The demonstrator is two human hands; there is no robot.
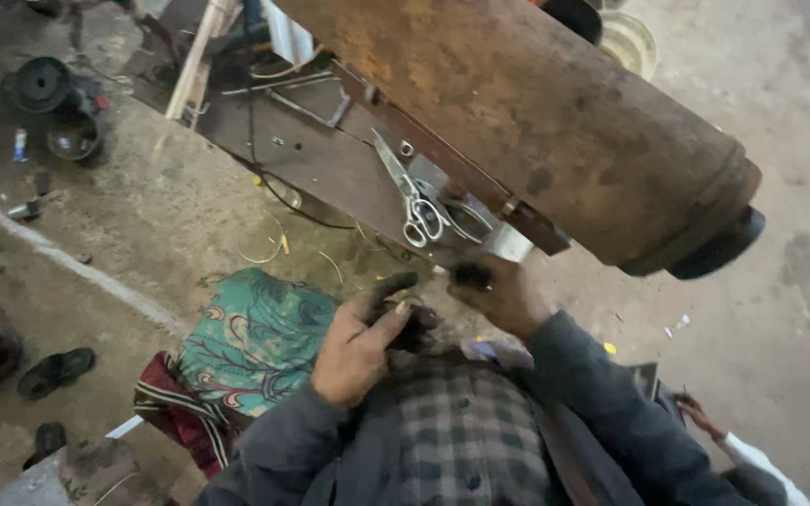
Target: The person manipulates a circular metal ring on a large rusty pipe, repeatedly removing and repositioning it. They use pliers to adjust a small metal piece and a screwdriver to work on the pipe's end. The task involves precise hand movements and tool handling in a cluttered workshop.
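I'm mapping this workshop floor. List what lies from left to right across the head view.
Dark round pulley wheel → black sandals on the floor → teal patterned cloth → left hand → steel scissors → right hand → black end cap of the rusty brown cylinder.

No packages, labels, signs or screens showed anywhere around the big rusty cylinder [555,122]: none on the workbench beneath it, none on the concrete floor to either side of it, and none near the person's hands just below its lower end.
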